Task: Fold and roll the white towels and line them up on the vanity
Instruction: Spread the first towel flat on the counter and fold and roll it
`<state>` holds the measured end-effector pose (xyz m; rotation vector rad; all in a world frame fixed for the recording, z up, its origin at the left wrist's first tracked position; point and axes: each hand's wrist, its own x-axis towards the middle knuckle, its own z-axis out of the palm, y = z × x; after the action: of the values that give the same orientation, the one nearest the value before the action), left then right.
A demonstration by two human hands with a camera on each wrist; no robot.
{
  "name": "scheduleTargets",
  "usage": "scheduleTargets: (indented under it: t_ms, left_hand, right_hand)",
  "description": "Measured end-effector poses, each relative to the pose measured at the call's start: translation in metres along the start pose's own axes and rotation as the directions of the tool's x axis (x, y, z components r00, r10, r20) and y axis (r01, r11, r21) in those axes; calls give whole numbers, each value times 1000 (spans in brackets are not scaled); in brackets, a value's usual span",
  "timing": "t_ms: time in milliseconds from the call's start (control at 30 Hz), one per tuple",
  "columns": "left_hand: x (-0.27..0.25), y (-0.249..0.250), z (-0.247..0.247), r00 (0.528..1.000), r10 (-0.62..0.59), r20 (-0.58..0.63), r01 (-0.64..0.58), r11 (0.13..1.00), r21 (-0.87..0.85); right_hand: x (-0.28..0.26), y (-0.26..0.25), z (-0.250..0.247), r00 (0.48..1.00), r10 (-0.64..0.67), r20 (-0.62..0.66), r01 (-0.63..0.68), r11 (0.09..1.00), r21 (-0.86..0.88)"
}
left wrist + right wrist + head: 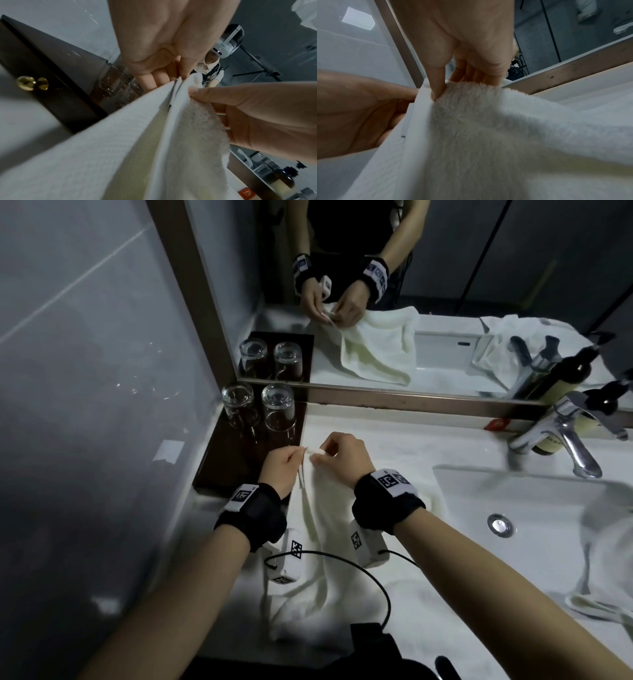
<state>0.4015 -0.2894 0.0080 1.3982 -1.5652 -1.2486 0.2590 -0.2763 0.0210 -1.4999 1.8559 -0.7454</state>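
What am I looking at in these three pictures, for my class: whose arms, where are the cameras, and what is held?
No machine here: a person works with bare hands and wears cameras. The wide picture comes from a head camera looking down at a white vanity; the other two come from cameras strapped to the wrists, looking along the fingers. The left grip and right grip, meaning the hands, both pinch one end of a white towel that lies stretched toward the person. Two glasses stand on a dark tray; a tap stands behind the sink.
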Motion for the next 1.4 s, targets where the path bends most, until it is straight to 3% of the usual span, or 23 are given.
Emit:
scheduleTargets:
  t_ms: [167, 300, 433, 567, 633, 767, 1000, 1200, 1333, 1400]
  left_hand:
    - [-3, 2, 5, 999, 0, -44, 1, 1000, 27]
    - [-7, 7, 6, 999, -40, -3, 40, 996, -84]
    - [-3, 3, -5, 998, 18, 61, -22, 997, 71]
    - [11, -12, -33, 995, -12, -96, 31, 981, 192]
    - [16, -16, -47, 990, -5, -141, 40, 968, 248]
    - [27, -19, -59, 991, 11, -137, 39, 933, 358]
    - [41, -18, -50, 988, -4, -153, 72, 896, 439]
    - [54, -22, -45, 978, -101, -182, 182, 838, 514]
    - [63, -14, -40, 981, -23, -194, 142, 767, 625]
    - [67, -10, -39, 979, -6, -202, 141, 738, 660]
  right_hand:
    - [0, 1, 1, 999, 36, 17, -36, 999, 4]
    - [-3, 4, -1, 999, 32, 6, -32, 999, -30]
    - [-7, 16, -7, 996, -14, 88, 19, 998, -54]
    - [-12, 48, -33, 973, 16, 228, 75, 920, -385]
    - [-13, 71, -52, 978, 65, 198, 46, 861, -506]
    - [-14, 105, -91, 986, 113, 121, -25, 826, -563]
    - [-1, 127, -118, 999, 39, -28, -48, 778, -626]
    - [15, 138, -124, 987, 17, -163, -106, 820, -562]
    - [25, 137, -130, 959, -56, -278, -83, 881, -465]
    - [30, 139, -134, 943, -13, -331, -126, 910, -396]
